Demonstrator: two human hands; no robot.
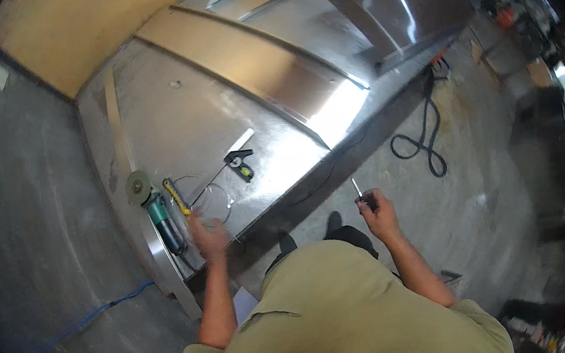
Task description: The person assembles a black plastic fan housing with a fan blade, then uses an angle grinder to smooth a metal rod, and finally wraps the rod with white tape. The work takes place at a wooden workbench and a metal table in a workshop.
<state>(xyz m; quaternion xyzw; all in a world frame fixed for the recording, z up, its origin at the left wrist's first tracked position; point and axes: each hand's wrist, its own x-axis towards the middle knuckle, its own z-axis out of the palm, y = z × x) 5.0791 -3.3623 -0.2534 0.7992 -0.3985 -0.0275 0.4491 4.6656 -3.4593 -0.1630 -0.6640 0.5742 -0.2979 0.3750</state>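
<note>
Left hand (210, 240) blurred, fingers' state unclear; right hand (380, 216): fingers clamped on pale stick (356, 186).

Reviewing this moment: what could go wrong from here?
The left hand is close beside the green angle grinder, so it might bump it. The right hand holds a slim, light-coloured rod out over the floor, so a slip could drop it there.

One yellow tool (175, 196), one grinder (161, 219), one square (240, 165)
</note>
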